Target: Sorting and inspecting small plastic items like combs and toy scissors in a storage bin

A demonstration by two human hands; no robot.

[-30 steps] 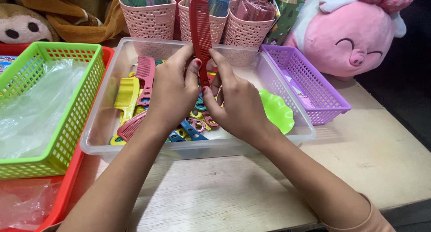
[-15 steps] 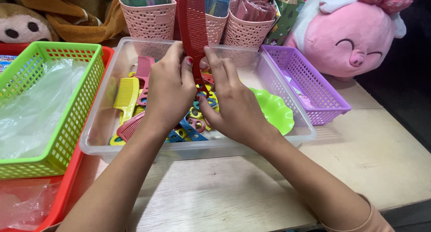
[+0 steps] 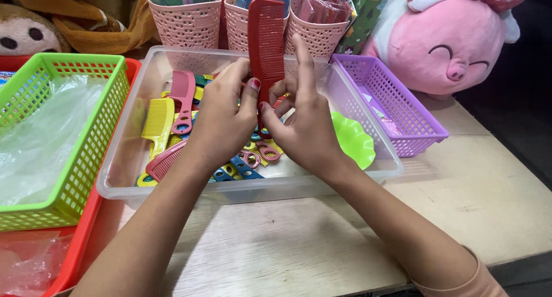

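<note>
A red wide-toothed plastic comb (image 3: 265, 41) is held upright above a clear rectangular plastic tub (image 3: 368, 171), its lower end clamped between the left hand (image 3: 221, 121) and the right hand (image 3: 305, 130), the grip of each closed on it. Pink, yellow and blue plastic combs (image 3: 172, 110) lie inside the tub. A green plastic mesh basket (image 3: 86, 142) stands left of the tub, a purple one (image 3: 397, 107) right of it, on the wooden tabletop (image 3: 471, 199).

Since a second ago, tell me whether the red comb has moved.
Yes. The red comb has turned broadside and shifted slightly right against the pink baskets, held upright by both hands.
</note>
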